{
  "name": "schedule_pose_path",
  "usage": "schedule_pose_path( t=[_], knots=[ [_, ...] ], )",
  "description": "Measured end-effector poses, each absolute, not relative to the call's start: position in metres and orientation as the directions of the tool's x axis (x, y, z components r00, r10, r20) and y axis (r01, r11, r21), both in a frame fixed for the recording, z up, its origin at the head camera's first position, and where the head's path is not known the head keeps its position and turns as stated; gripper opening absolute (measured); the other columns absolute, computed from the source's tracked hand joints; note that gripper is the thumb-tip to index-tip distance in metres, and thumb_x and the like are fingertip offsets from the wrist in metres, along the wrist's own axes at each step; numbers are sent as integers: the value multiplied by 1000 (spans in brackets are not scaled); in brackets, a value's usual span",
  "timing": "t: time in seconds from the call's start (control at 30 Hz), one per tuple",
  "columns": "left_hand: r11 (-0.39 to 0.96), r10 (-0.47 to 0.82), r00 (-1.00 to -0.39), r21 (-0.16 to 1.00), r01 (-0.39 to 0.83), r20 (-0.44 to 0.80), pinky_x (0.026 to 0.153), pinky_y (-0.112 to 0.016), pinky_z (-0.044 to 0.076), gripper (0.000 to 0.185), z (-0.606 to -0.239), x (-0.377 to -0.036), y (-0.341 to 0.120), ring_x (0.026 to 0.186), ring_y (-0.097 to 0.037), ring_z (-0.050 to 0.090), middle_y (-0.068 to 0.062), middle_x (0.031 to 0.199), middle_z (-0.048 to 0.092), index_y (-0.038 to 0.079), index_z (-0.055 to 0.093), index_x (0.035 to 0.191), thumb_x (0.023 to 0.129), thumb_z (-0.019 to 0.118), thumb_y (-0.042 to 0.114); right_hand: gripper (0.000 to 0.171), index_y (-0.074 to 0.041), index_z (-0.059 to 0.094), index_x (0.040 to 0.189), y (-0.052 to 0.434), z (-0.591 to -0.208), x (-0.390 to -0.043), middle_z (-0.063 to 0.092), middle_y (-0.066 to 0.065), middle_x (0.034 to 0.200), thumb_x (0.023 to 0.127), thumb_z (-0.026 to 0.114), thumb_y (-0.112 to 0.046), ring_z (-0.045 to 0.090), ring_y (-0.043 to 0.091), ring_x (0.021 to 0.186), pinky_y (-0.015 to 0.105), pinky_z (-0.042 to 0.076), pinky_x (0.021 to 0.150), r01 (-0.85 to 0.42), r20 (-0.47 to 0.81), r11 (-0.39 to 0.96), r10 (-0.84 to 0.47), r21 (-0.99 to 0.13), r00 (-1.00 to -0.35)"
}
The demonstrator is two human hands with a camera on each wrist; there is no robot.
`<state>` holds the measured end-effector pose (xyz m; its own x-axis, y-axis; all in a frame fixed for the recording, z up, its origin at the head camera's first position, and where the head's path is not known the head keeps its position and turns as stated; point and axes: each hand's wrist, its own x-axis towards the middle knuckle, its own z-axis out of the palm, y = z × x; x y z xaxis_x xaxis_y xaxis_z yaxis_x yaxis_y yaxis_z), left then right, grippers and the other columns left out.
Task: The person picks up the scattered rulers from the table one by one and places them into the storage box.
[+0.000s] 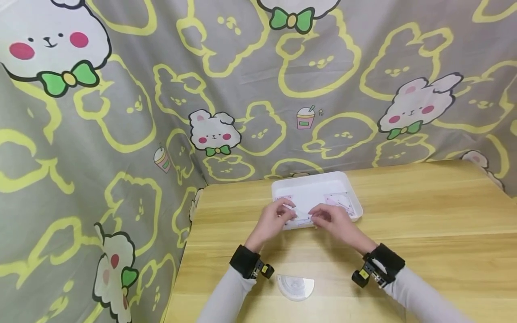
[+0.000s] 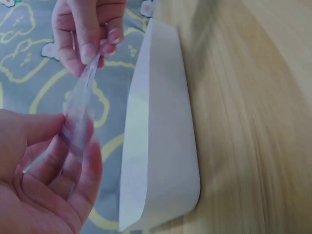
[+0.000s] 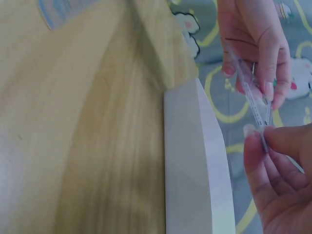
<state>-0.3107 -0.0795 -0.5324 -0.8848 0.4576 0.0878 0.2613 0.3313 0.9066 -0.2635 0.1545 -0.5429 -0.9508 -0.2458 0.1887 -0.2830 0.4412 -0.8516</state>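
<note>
Both hands are over the front of a white tray (image 1: 311,179), with a clear plastic measuring piece (image 3: 253,105) between them. Fine scale marks run along its edge; its full outline is partly hidden by fingers. One end is held by the left hand (image 1: 276,219), thumb on one side and curled fingers on the other. My right hand (image 1: 333,220) pinches the opposite, narrower end between thumb and fingertip. In the left wrist view the piece (image 2: 80,114) looks tilted, above the level of the tray wall (image 2: 170,122).
Flat pieces with pink and purple print (image 1: 341,202) lie in the tray. A clear semicircular protractor (image 1: 296,287) rests on the wooden table (image 1: 436,215) between the forearms. Behind and left of the table hangs a grey patterned curtain (image 1: 250,85).
</note>
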Motion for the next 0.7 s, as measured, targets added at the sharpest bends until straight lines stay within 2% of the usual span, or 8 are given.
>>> schedule_pose_path(
  t=[0.17,0.3,0.4,0.57,0.7],
  knots=[
    [337,408,-909,911,240,88,68,-22,52,6,-535,-326,-64,85,-18,72,-6,94,77,6,68,104,100,70,9,13,-3,75,106,168,-542,-281,77,9,100,94,74,-1,70,18,87,26,56,78,-305,218,506,-226,-806,-950],
    [329,407,-910,916,230,82,70,-22,54,7,-538,-337,-51,83,-13,73,-9,94,78,4,68,104,99,71,7,11,-3,76,104,178,-545,-293,77,9,102,94,73,1,71,24,91,34,57,83,-320,227,555,-231,-768,-946],
    [377,434,-898,890,256,75,75,-23,54,8,-541,-347,-41,89,-11,73,-8,100,78,5,67,107,100,70,9,10,-3,75,101,185,-549,-298,77,9,97,93,74,2,72,24,90,40,58,84,-322,223,583,-237,-746,-946],
    [485,520,-853,809,333,39,89,-25,52,11,-543,-362,-22,99,-14,71,-7,108,74,8,64,113,103,67,11,7,-5,72,93,194,-557,-302,75,2,85,90,75,1,67,16,79,32,54,74,-299,171,608,-259,-736,-950],
    [492,595,-804,788,371,7,88,-23,52,11,-539,-370,-7,100,-16,70,-10,109,73,6,63,113,103,66,9,5,-5,71,93,198,-564,-305,73,0,82,91,76,-2,64,13,77,29,51,72,-272,140,616,-254,-739,-957]
  ],
)
